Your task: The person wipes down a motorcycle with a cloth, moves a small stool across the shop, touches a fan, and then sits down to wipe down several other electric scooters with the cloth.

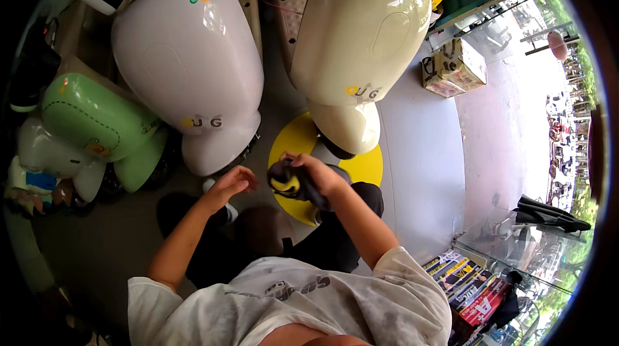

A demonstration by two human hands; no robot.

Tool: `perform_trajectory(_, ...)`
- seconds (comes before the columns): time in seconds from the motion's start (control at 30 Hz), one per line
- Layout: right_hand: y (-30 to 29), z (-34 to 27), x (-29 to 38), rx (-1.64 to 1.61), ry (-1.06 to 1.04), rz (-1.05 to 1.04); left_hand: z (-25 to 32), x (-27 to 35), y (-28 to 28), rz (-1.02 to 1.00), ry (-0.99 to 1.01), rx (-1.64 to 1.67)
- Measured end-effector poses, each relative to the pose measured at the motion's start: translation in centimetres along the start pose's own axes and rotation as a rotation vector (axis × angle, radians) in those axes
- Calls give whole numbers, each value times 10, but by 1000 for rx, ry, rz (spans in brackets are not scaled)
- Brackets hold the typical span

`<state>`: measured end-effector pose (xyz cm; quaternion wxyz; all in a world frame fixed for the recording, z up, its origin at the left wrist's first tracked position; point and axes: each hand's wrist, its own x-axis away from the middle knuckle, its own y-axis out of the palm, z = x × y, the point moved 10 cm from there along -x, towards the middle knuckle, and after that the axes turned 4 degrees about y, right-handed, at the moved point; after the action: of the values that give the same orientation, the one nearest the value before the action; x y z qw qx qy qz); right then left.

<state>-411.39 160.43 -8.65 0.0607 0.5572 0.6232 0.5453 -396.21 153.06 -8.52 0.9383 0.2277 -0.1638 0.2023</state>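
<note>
My right hand [316, 172] is closed around a black-and-yellow hand-held power tool [285, 182]. It looks like a cordless driver, but blur hides its exact kind. Opposite it, my left hand [234, 184] is empty, with fingers parted and slightly curled, apart from the tool. Just beyond my right hand stands a cream motor scooter [360, 36], its front fender [349, 126] and wheel over a yellow disc [370, 165] on the floor. A white scooter [188, 51] stands beyond my left hand, facing me.
Left of the white scooter are a smaller green scooter [96, 119] and a grey one [58, 152]. A taped cardboard box [454, 68] sits at the upper right. Several printed battery-like boxes [464, 288] are stacked by a glass panel [512, 237] at the lower right.
</note>
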Motion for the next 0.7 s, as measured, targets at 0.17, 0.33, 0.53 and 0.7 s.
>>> perform_trajectory(0.17, -74, 51, -122, 92, -263, 285, -135, -74, -68, 107, 6, 161)
perform_trajectory(0.33, -99, 62, -151, 282, -387, 328, -150, -87, -87, 132, 216, 1)
perform_trajectory(0.53, -68, 28, -122, 585, -542, 265, -105, -73, -88, 243, 415, -29)
perform_trajectory(0.7, -57, -6, -76, 532, -678, 315, -46, -66, -77, 312, 470, -63)
